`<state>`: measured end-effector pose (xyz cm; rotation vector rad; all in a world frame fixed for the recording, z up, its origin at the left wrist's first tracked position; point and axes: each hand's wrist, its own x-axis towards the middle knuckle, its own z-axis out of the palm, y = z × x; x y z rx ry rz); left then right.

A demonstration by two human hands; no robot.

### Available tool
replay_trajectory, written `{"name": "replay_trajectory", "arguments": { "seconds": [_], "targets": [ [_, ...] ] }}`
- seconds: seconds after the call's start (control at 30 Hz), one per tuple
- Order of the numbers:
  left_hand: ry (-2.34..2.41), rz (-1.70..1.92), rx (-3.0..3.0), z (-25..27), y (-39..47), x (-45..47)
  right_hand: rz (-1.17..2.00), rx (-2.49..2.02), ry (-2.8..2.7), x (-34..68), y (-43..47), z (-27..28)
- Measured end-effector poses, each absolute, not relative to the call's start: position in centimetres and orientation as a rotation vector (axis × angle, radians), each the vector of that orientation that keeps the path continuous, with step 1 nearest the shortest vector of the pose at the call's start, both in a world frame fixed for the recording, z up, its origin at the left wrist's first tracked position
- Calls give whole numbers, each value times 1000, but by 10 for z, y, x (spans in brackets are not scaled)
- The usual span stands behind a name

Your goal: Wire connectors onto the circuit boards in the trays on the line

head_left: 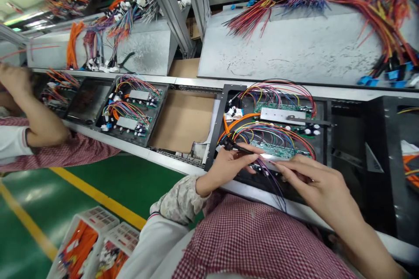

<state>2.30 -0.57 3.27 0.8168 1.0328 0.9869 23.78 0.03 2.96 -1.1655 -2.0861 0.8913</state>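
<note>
While bent over the black tray (220, 123), seems to be sorting or placing loose wires above its near half, to judge from both hands close together there. Grips a black-sheathed cable (240, 148) in the left hand (225, 165), with fingers curled and thumb pressed along it, over the tray's near left part. Brings thumb and forefinger of the right hand (314, 178) almost together over the tray's near middle, perhaps on a thin wire; cannot tell for sure. Lets dark purple wires (271, 176) hang between both hands, across the tray's near edge.

Probably calls next for a steady left hold and a fine right-hand pinch, with loose ends kept apart from the wiring below.

Counts two circuit boards inside the tray, a far board (288, 107) and a near board (281, 150), with one silver plate (275, 115) on each. Adds one metal strip (310, 121) across the tray's far right side.

To the tray's left, counts one cardboard sheet (188, 117), one second tray (160, 115) with two more boards, and one co-worker's arm (46, 117). Shows two white baskets (98, 216) lower down, also left of the tray. Beyond the tray, includes one sloping metal sheet (281, 52) under wire bunches (252, 15) too tangled for counting.
</note>
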Motion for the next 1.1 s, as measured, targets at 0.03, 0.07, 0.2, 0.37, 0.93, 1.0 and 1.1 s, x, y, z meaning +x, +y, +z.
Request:
{"name": "replay_trajectory", "arguments": {
  "seconds": [0.03,0.07,0.2,0.37,0.93,1.0,1.1],
  "targets": [
    [1049,979,829,32,-6,22,898,-1146,-2105,240,1,28],
    [1061,967,842,31,-6,20,903,-1129,-2125,241,2,27],
    [1040,943,880,29,-4,11,810,-1145,-2251,246,6,31],
    [1051,1038,873,30,3,-3,332,-1406,-2257,248,12,34],
    [1174,1037,912,28,15,0,513,-1573,-2375,242,22,8],
    [1182,1029,913,27,16,0,501,-1545,-2396,242,23,9],
    [1179,1027,915,27,17,0,470,-1509,-2435,242,24,10]
  ]
}}
